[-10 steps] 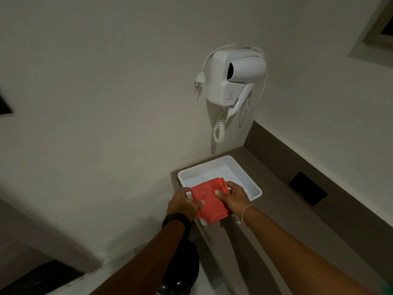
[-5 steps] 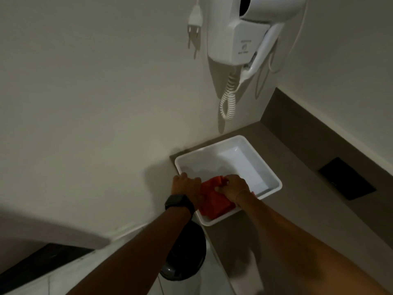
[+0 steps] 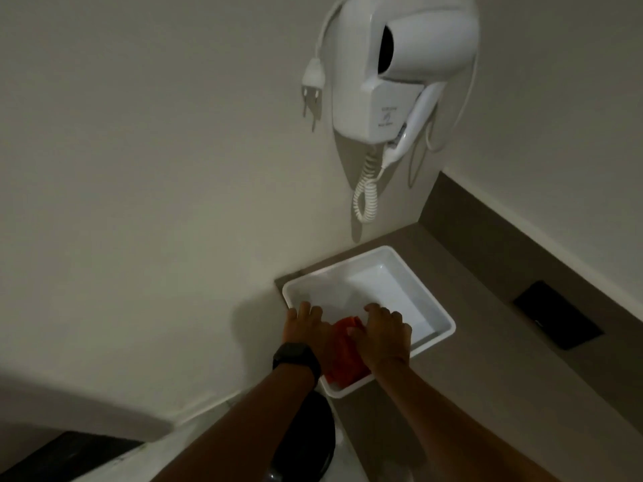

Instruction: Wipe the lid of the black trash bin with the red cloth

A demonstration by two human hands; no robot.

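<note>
The red cloth [image 3: 344, 363] lies in the near corner of a white tray [image 3: 436, 309] on the counter. My left hand [image 3: 306, 328], with a black watch on its wrist, rests flat on the cloth's left side, fingers apart. Spread over the cloth's right side is my right hand [image 3: 384, 333], its thumb touching the fabric. Neither hand is closed around the cloth. The black trash bin [image 3: 309, 443] stands on the floor below the counter's edge; my left forearm hides part of its lid.
A white hair dryer [image 3: 400, 64] hangs on the wall above the tray, with a coiled cord and a loose plug. The brown counter [image 3: 487, 377] runs to the right, with a black plate [image 3: 558, 314] set in its backsplash. A dark mat lies bottom left.
Both hands lowered the red cloth from above the tray's edge down into the tray, then flattened out on top of it. The camera moved closer and tilted down.
</note>
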